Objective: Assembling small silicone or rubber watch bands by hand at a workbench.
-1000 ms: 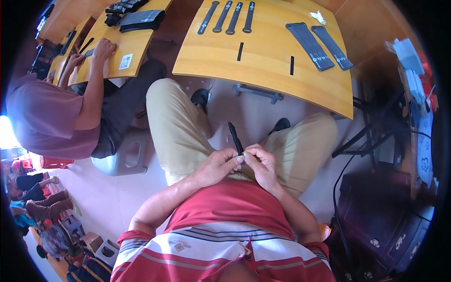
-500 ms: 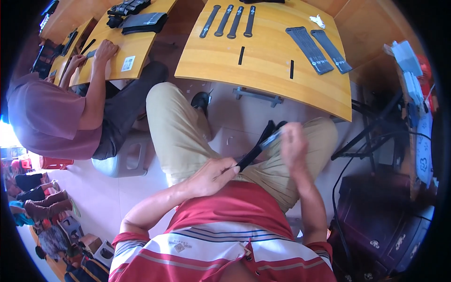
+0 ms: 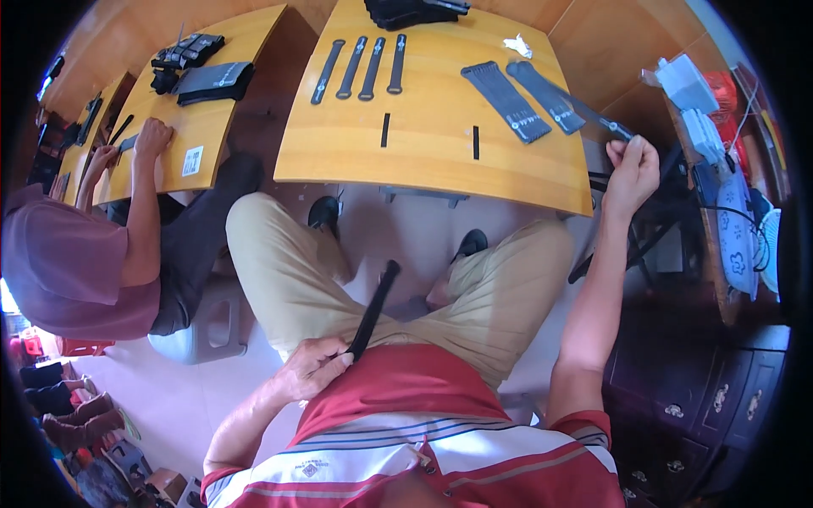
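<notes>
My left hand (image 3: 315,370) is closed around the lower end of a narrow black strap (image 3: 373,311), which slants up over my lap. At the table's right edge, my right hand (image 3: 633,173) pinches the end of a flat grey strip (image 3: 600,118) with white print. The strip's other end reaches back over a small stack of like grey strips (image 3: 550,106); whether it rests on them I cannot tell. A second grey stack (image 3: 508,103) lies just left of it.
On the yellow table (image 3: 432,161) lie several dark straps (image 3: 364,68) in a row, two short black marks, a black pile (image 3: 415,10) and crumpled white paper (image 3: 517,46). A co-worker (image 3: 80,254) works at the left table. A dark cabinet (image 3: 660,381) stands right.
My right hand has gone from beside the strap over my lap to the grey strips at the table's right. My left hand, still gripping the black strap, has shifted left and lower.
</notes>
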Available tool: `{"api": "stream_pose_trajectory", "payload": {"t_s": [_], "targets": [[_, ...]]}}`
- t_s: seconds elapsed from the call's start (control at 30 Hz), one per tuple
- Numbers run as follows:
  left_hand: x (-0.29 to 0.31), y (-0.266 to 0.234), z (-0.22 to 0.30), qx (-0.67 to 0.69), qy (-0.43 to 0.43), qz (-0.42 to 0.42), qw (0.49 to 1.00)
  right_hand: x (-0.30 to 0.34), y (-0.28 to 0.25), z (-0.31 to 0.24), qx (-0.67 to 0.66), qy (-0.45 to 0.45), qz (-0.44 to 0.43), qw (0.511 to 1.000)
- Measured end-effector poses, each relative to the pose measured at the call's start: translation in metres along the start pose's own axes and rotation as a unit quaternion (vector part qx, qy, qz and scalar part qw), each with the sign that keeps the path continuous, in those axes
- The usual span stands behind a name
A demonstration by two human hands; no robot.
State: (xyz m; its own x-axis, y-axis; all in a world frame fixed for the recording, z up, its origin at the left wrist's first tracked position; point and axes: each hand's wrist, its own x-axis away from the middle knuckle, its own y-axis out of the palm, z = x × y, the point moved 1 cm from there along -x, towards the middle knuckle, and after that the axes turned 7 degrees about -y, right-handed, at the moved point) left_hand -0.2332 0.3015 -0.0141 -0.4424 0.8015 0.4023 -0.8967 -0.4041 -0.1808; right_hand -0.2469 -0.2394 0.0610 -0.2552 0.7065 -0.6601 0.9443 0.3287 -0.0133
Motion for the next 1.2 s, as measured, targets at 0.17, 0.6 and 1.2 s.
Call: {"api": "stream_pose_trajectory", "payload": {"t_s": [0.17, 0.6, 1.2], "targets": [[-0.014, 0.006, -0.014, 0.063, -0.040, 0.024, 0.997, -0.034, 0.055, -0.013, -0.088, -0.009, -0.148, 0.985], [-0.063, -0.007, -0.023, 0.017, -0.057, 0.014, 0.998, -0.041, 0.167, -0.025, -0.073, 0.033, -0.431, 0.899], [-0.093, -0.020, -0.023, 0.087, -0.084, -0.007, 0.993, -0.082, 0.323, 0.114, 0.100, -0.151, -0.498, 0.848]]}}
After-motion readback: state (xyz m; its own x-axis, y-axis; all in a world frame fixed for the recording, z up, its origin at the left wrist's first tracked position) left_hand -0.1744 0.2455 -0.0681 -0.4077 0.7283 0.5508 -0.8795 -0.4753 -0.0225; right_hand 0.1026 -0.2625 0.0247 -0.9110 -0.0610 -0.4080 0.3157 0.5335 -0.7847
